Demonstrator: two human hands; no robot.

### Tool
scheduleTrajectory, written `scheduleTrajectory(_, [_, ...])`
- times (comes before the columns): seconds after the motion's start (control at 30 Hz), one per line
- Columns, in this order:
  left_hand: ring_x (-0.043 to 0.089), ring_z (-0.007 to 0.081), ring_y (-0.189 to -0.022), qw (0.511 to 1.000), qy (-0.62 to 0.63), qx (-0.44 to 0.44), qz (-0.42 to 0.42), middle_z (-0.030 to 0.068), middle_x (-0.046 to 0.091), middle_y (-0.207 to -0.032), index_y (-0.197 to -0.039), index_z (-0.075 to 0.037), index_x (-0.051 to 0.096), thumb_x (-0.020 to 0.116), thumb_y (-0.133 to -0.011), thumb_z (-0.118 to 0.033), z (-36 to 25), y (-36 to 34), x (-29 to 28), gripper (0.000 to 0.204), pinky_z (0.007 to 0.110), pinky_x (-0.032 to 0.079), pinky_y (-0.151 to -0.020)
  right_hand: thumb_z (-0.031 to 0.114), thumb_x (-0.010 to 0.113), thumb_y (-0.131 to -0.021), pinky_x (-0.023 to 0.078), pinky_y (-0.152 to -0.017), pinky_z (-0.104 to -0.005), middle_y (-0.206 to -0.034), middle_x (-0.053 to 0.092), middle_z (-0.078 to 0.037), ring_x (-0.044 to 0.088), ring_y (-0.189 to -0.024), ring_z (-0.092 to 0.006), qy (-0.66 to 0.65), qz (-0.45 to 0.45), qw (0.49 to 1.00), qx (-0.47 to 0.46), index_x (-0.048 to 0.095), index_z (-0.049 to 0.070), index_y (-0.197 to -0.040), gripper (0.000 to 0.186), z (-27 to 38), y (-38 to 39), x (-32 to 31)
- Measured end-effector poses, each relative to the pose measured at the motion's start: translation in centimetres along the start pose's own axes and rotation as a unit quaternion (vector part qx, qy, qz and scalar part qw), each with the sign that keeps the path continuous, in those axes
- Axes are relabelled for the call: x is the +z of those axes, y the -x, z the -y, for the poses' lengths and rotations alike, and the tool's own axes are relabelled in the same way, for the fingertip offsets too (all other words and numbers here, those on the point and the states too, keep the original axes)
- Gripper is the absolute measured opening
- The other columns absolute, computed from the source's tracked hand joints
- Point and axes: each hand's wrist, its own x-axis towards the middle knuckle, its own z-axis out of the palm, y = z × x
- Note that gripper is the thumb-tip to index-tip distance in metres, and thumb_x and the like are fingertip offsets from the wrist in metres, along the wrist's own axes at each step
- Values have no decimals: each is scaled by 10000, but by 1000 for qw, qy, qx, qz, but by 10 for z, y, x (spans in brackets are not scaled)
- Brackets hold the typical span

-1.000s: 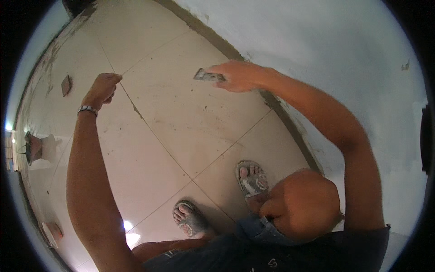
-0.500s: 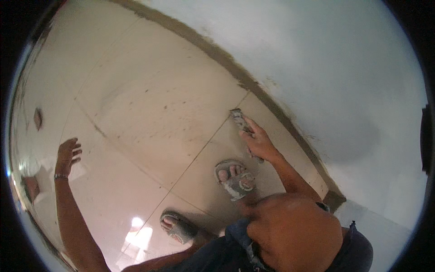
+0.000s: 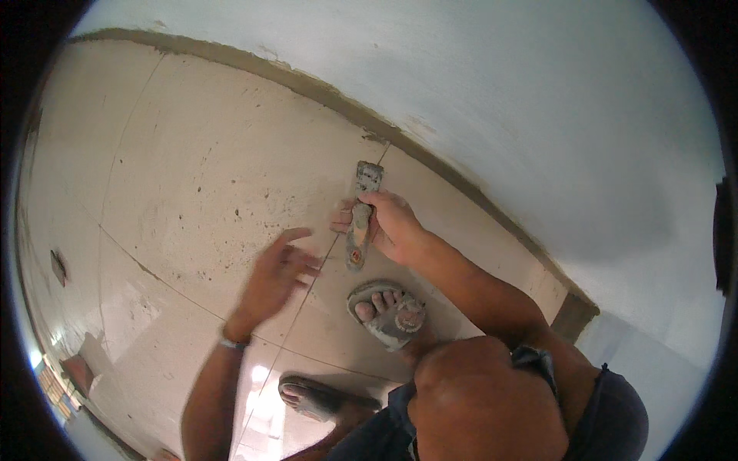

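Your right hand point(image 3: 392, 223) is clamped on a mortar-smeared trowel point(image 3: 359, 227), thumb and fingers wrapped about its middle, above a pale tile floor point(image 3: 177, 107). One grey-caked end of the tool points toward the wall point(image 3: 523, 115), while the other end, bearing a small reddish mark, points back toward your feet. The trowel lies across a thin joint line point(image 3: 301, 311) between tiles; whether it touches the floor you cannot tell from this angle.

Your left hand point(image 3: 277, 273), slightly blurred, hangs just beside the tool with its fingers apart, a pale band point(image 3: 233, 342) around the wrist. Dark crumbs point(image 3: 237, 211) are scattered over the tiles beyond it. Along the foot of the pale blue wall runs a strip of brownish mortar point(image 3: 323, 91), meeting a darker patch point(image 3: 573, 316) near the corner at right.

Below the trowel, your right foot wears a grey, dust-coated sandal point(image 3: 400, 330); its mate point(image 3: 311, 399) sits lower and to the left, beside a bright reflection point(image 3: 261, 407) in the tile. Your bent knee point(image 3: 484, 376) fills the foreground. At far left lie a small dark piece point(image 3: 58, 267) and a reddish object point(image 3: 77, 374), its kind unclear.
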Motion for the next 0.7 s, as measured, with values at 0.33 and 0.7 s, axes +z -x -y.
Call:
scheduleTrajectory(0.33, [670, 223, -730, 873, -107, 301, -367, 152, 685, -923, -1326, -28, 560, 771, -883, -242, 0, -51, 111, 535, 330, 548, -685, 324, 338, -1085, 532, -940, -370, -1225, 686, -156, 662, -968, -230, 62, -22, 998, -19, 594, -41, -1269, 483, -8, -25, 1])
scheduleTrajectory(0.7, [716, 167, -786, 901, -74, 243, -352, 159, 739, -926, -1119, -47, 674, 756, -882, -145, -22, -73, 106, 269, 314, 544, -699, 326, 365, -1102, 579, -739, -428, -1010, 697, -171, 682, -819, -274, -8, -47, 996, -72, 543, 16, -1104, 358, 14, -57, -5])
